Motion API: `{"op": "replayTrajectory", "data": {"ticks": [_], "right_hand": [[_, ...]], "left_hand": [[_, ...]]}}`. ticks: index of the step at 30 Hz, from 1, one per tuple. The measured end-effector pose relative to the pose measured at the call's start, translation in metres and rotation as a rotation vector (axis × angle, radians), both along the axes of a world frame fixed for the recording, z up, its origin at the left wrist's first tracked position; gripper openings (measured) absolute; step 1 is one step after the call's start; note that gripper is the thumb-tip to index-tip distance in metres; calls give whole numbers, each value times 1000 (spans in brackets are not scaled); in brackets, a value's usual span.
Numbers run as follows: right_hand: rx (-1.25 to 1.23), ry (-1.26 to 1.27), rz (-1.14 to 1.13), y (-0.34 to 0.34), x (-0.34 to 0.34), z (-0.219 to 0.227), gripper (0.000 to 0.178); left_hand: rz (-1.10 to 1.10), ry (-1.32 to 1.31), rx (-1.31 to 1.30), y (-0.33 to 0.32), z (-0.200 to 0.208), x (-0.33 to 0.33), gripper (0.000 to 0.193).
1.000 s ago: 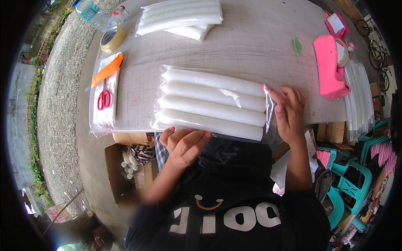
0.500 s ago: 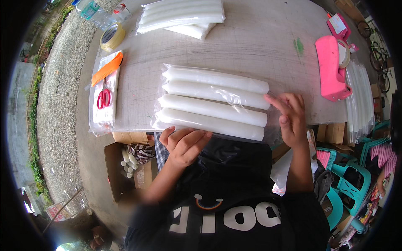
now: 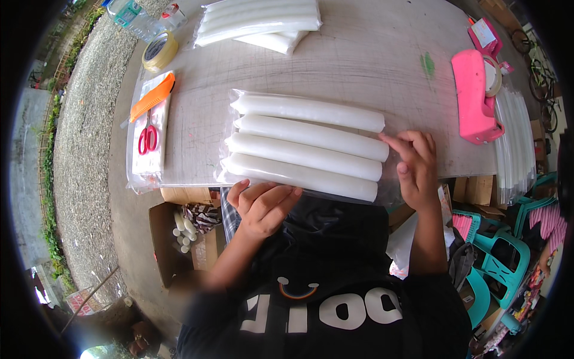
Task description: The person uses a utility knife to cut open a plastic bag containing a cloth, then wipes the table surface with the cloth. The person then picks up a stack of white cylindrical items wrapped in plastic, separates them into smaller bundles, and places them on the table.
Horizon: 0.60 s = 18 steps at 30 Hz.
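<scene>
Several thick white candles lie side by side in a clear plastic bag at the table's near edge. My left hand grips the bag's near side, its bent fingers against the nearest candle. At the candles' right ends is my right hand. Its index finger reaches to the end of the second candle from the far side, with the thumb held apart and the other fingers loosely bent. A gap shows between the farthest candle and that second one.
More bagged candles lie at the far side of the table. On the left are red-handled scissors, an orange cutter, a tape roll and a bottle. A pink tape dispenser stands right. Below left, a carton holds candles.
The second candle from the far side has moved slightly right and nearer me, against the third. A gap has opened beyond it. My hands have barely moved.
</scene>
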State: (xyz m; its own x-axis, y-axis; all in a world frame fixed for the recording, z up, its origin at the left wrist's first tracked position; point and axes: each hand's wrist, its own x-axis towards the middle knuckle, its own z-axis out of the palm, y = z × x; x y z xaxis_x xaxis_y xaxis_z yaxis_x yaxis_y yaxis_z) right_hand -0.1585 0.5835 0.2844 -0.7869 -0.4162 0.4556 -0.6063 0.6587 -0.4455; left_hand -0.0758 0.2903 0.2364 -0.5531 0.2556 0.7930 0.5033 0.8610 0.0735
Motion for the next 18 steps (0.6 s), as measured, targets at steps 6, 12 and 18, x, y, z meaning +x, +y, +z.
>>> {"op": "replayTrajectory", "data": {"ticks": [6, 12, 18], "right_hand": [[-171, -77, 59, 9, 2, -5, 49], [-15, 1, -15, -1, 1, -2, 48], [-127, -40, 53, 6, 2, -4, 46]], "left_hand": [[3, 0, 9, 0, -1, 0, 29], [-5, 2, 13, 1, -2, 0, 29], [3, 1, 3, 0, -2, 0, 29]]}}
